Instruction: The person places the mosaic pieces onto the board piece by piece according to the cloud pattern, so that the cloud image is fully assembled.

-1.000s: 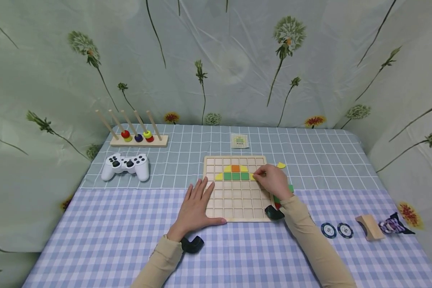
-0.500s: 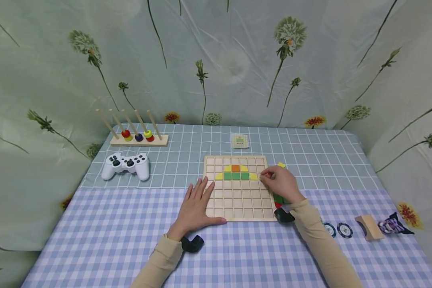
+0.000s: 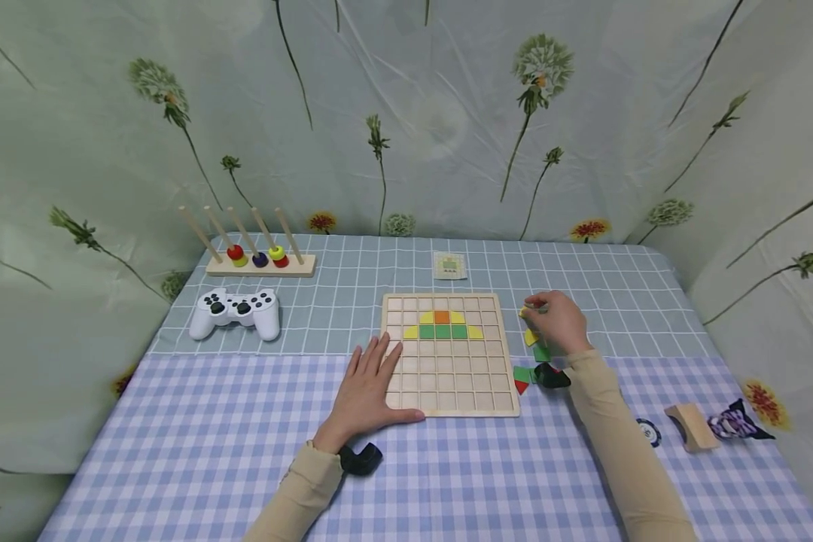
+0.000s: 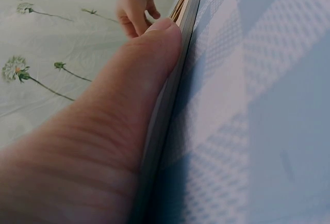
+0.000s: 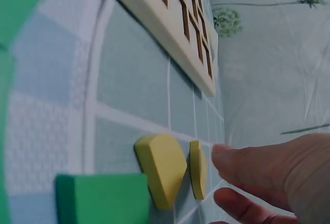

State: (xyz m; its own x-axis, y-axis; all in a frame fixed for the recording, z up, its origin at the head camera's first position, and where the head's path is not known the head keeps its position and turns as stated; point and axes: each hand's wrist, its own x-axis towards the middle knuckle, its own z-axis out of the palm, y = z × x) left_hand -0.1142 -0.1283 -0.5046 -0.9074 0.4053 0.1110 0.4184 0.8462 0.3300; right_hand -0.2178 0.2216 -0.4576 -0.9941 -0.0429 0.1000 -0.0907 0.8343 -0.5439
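My left hand point(image 3: 369, 391) rests with spread fingers on the left side of a square wooden grid board point(image 3: 447, 388), its thumb along the front edge. Set in the grid are an orange tile point(image 3: 442, 317), a row of green tiles point(image 3: 441, 331) and yellow tiles point(image 3: 475, 332) at the ends. Off the board's right side, my right hand point(image 3: 559, 322) reaches down over loose tiles. In the right wrist view its thumb and finger are parted right beside a yellow tile point(image 5: 198, 170). A second yellow tile point(image 5: 161, 170) and a green tile point(image 5: 111, 198) lie nearer the camera.
More green tiles point(image 3: 523, 374) and a red tile point(image 3: 520, 387) lie by the board's right edge. A pattern card point(image 3: 450, 265) is behind it. On the left are a game controller point(image 3: 235, 312) and a peg stacker point(image 3: 260, 267); at right, a wooden arch block point(image 3: 693, 427).
My right hand has let go of the yellow tile at the row's right end and moved right and back to the loose yellow tiles. The left hand stays put.
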